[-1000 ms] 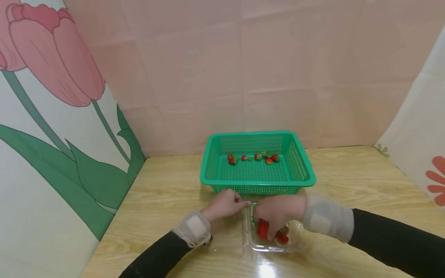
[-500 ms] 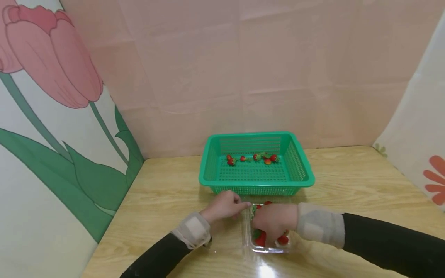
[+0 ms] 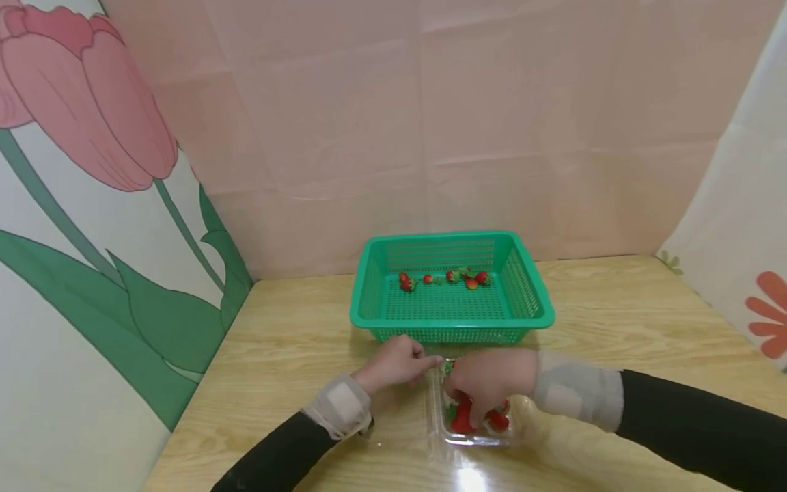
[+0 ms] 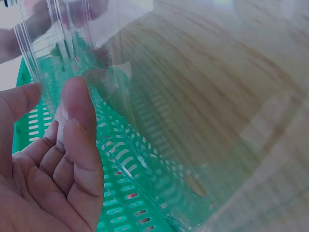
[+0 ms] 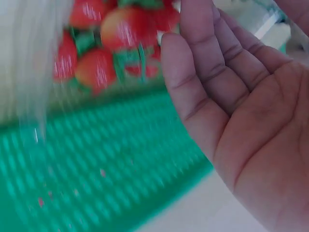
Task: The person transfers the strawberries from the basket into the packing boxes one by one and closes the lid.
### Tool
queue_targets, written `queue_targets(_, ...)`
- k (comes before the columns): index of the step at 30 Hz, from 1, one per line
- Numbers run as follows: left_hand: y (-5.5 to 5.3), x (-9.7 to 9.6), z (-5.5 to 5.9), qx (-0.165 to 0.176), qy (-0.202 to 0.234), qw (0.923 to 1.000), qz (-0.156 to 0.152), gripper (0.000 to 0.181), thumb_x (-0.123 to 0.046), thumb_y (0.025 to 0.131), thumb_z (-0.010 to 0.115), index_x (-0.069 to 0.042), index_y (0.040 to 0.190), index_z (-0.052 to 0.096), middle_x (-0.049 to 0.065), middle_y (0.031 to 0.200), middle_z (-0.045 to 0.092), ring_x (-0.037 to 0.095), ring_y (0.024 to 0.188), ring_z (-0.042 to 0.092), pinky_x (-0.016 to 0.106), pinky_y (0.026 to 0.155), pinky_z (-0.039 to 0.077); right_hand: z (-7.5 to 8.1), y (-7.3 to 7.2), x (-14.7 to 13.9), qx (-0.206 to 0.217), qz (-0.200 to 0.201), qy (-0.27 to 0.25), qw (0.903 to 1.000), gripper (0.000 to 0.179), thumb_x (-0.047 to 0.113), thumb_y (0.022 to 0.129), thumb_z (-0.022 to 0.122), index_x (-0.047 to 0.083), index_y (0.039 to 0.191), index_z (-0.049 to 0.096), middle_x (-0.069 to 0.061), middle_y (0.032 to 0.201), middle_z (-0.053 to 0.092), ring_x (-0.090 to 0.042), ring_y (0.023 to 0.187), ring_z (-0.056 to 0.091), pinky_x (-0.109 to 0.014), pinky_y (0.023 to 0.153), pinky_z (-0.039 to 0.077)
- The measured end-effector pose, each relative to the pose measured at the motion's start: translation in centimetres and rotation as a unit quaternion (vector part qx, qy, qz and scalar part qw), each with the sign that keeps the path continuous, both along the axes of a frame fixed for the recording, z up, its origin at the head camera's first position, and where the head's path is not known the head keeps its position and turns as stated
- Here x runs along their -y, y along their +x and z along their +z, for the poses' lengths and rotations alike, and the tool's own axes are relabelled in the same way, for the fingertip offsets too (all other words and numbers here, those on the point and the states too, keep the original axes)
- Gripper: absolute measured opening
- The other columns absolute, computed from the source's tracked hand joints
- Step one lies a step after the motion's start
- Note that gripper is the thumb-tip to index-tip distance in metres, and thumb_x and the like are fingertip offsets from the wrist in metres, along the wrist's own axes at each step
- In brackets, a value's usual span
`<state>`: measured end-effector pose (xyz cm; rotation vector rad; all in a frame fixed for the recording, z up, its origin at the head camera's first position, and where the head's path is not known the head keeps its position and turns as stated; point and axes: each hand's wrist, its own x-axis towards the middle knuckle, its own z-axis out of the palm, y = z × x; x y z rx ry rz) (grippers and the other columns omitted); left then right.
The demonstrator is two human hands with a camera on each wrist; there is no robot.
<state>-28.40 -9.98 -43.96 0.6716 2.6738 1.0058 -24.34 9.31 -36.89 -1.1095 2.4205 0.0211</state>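
A green basket [image 3: 451,324] stands at the back of the wooden table [image 3: 621,321], with small berries [image 3: 471,283] scattered along its far side. Behind it hangs a pink sheet [image 3: 344,137]; a tulip print [image 3: 111,109] fills the left side and a white sheet with a red flower [image 3: 768,314] edges the right. The clear box [image 3: 470,441] sits just in front of the basket, with strawberries inside. In the left wrist view, clear plastic [image 4: 203,106] spreads before the camera, the wood grain showing through.

The right hand [image 3: 488,377] reaches into the box from the right and covers much of its middle, hiding some of the fruit. A large berry [image 3: 462,420] lies near end of the box, under the fingers; a smaller one [image 3: 498,421] is just to its right, and green leaves show at the far left corner. The right wrist view cuts off the fingertips, so I cannot tell whether they pinch the large berry. The left hand [image 3: 396,365] is at the box's left edge, thumb and fingers apart in its wrist view; whether they grip the edge, I cannot tell.
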Motion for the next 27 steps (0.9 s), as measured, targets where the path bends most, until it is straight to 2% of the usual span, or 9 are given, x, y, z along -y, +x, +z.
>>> queue_targets(5, -0.1, 0.1, 0.3, 0.003, 0.002, 1.0000, 0.007, 0.050, -0.049, 0.092, 0.062, -0.009, 0.062, 0.066, -0.001, 0.050, 0.060, 0.009, 0.044, 0.050, 0.023, 0.045, 0.036, 2.7, -1.5, -0.5, -0.006, -0.006, -0.013, 0.9999, 0.022, 0.020, 0.075, 0.083, 0.019, 0.083, 0.063, 0.011, 0.064, 0.050, -0.005, 0.058, 0.044, -0.025, 0.057, 0.041)
queue_targets(8, -0.2, 0.1, 0.4, 0.008, 0.005, 0.9999, 0.010, 0.049, -0.049, 0.092, 0.062, -0.010, 0.063, 0.066, -0.001, 0.051, 0.061, 0.010, 0.045, 0.053, 0.023, 0.045, 0.036, 5.0, -2.3, -1.0, 0.000, -0.036, -0.024, 0.9991, 0.022, 0.018, 0.079, 0.080, 0.016, 0.093, 0.064, 0.007, 0.069, 0.052, -0.008, 0.061, 0.045, -0.028, 0.059, 0.043)
queue_targets(11, -0.3, 0.1, 0.4, 0.006, 0.007, 0.9999, 0.008, 0.049, -0.049, 0.093, 0.062, -0.010, 0.062, 0.066, -0.002, 0.051, 0.061, 0.010, 0.044, 0.052, 0.023, 0.045, 0.036, 7.4, -3.2, -1.6, -0.006, -0.061, -0.028, 0.9977, 0.030, 0.020, 0.082, 0.079, 0.012, 0.106, 0.064, 0.005, 0.074, 0.055, -0.010, 0.065, 0.048, -0.031, 0.063, 0.045)
queue_targets(14, -0.4, 0.1, 0.4, 0.004, 0.004, 1.0000, 0.008, 0.050, -0.050, 0.093, 0.061, -0.010, 0.061, 0.065, -0.001, 0.051, 0.060, 0.008, 0.043, 0.048, 0.024, 0.044, 0.035, 9.5, -4.6, -2.0, -0.027, -0.056, -0.020, 0.9978, 0.034, 0.024, 0.083, 0.079, 0.009, 0.110, 0.065, 0.005, 0.069, 0.056, -0.009, 0.062, 0.050, -0.031, 0.062, 0.046)
queue_targets(16, -0.3, 0.2, 0.3, 0.004, 0.000, 1.0000, 0.008, 0.052, -0.051, 0.092, 0.061, -0.010, 0.061, 0.064, -0.001, 0.050, 0.059, 0.008, 0.042, 0.044, 0.024, 0.043, 0.034, 10.5, -6.1, -2.4, -0.051, -0.042, -0.022, 0.9976, 0.034, 0.025, 0.084, 0.079, 0.007, 0.109, 0.066, 0.006, 0.072, 0.058, -0.008, 0.064, 0.051, -0.030, 0.064, 0.046)
queue_targets(18, -0.3, 0.2, 0.3, 0.006, -0.003, 0.9999, 0.010, 0.053, -0.053, 0.092, 0.061, -0.010, 0.061, 0.064, -0.001, 0.050, 0.059, 0.007, 0.042, 0.042, 0.024, 0.043, 0.034, 11.0, -8.0, -2.9, -0.077, -0.034, -0.031, 0.9960, 0.027, 0.024, 0.083, 0.078, 0.007, 0.103, 0.069, 0.007, 0.076, 0.061, -0.008, 0.067, 0.052, -0.031, 0.066, 0.047)
queue_targets(21, -0.2, 0.2, 0.2, 0.009, -0.003, 0.9999, 0.013, 0.052, -0.054, 0.091, 0.060, -0.012, 0.061, 0.064, -0.001, 0.050, 0.059, 0.007, 0.042, 0.042, 0.024, 0.044, 0.035, 11.1, -11.0, -3.7, -0.091, -0.055, -0.047, 0.9933, 0.022, 0.020, 0.084, 0.077, 0.006, 0.100, 0.071, 0.003, 0.083, 0.064, -0.012, 0.072, 0.054, -0.036, 0.071, 0.048)
queue_targets(27, 0.1, 0.1, 0.0, 0.015, 0.001, 0.9998, 0.012, 0.050, -0.052, 0.092, 0.061, -0.011, 0.064, 0.066, 0.000, 0.053, 0.061, 0.008, 0.043, 0.045, 0.023, 0.045, 0.037, 9.6, -16.2, -5.1, -0.101, -0.102, -0.048, 0.9885, 0.025, 0.017, 0.085, 0.075, 0.001, 0.104, 0.070, -0.008, 0.101, 0.069, -0.027, 0.094, 0.062, -0.045, 0.081, 0.050)
